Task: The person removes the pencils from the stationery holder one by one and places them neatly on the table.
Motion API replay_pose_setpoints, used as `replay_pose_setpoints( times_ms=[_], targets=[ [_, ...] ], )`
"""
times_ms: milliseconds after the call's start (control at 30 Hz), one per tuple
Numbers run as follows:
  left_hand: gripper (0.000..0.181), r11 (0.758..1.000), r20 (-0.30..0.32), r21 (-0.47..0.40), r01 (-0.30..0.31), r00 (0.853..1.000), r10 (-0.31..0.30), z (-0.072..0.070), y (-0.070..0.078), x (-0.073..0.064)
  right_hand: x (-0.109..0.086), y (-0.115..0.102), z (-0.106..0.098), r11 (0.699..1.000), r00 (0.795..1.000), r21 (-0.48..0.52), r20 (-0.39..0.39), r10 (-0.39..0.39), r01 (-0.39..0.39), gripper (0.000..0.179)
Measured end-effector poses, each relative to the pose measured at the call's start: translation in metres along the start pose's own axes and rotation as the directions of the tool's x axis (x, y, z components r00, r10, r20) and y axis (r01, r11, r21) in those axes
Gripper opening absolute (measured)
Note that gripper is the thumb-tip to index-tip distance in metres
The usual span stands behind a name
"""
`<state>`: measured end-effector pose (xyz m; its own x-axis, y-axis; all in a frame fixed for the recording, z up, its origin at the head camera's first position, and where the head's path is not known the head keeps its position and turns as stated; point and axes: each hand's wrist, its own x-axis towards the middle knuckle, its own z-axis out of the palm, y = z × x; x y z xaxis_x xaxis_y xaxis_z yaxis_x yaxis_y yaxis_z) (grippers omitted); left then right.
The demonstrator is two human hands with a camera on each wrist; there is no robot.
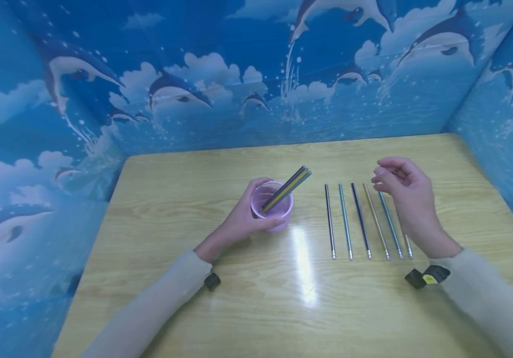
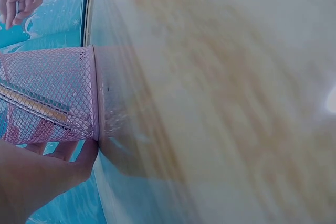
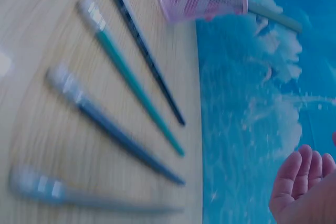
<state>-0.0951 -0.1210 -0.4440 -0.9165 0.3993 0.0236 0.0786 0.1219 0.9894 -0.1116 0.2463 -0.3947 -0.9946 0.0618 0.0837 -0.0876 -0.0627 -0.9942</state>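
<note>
My left hand [image 1: 243, 214] grips a pink mesh pen cup [image 2: 58, 72], thumb on its near side and fingers round the far side. A bundle of pencils [image 1: 288, 188] leans in the cup and sticks out to the upper right. My right hand [image 1: 410, 199] hovers over the right end of a row of several pencils, fingers loosely bent and nothing seen in them. The row includes a dark pencil [image 1: 330, 223], a teal one [image 1: 346, 223], a dark blue one [image 1: 361, 223] and a gold one [image 1: 377, 223]. My right hand partly hides the rightmost pencil [image 1: 410, 247].
A light wood-grain table [image 1: 158, 223] bears everything. Blue walls with dolphins and clouds [image 1: 220, 99] stand behind it and at both sides. The row's pencils lie side by side, their pale eraser ends towards me. Light glares off the table [image 1: 303, 268] below the cup.
</note>
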Motion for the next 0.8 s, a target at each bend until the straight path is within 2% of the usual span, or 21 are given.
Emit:
replay_pose_setpoints(
  times_ms=[300, 500, 800],
  targets=[
    [0.097, 1.000, -0.003, -0.001, -0.002, 1.000, 0.002, 0.000, -0.001, -0.001, -0.006, -0.001, 0.047, 1.000, 0.994, 0.020, 0.107, 0.004, -0.006, 0.023],
    [0.095, 1.000, -0.006, -0.003, -0.003, 1.000, 0.003, 0.001, -0.001, 0.001, -0.007, -0.002, 0.072, 0.997, 0.988, -0.076, 0.156, 0.006, 0.006, 0.027],
    [0.097, 1.000, 0.001, -0.008, -0.015, 1.000, 0.015, 0.000, -0.002, 0.001, -0.010, 0.005, 0.096, 0.992, 0.980, -0.121, 0.193, 0.045, -0.021, 0.033]
  ],
)
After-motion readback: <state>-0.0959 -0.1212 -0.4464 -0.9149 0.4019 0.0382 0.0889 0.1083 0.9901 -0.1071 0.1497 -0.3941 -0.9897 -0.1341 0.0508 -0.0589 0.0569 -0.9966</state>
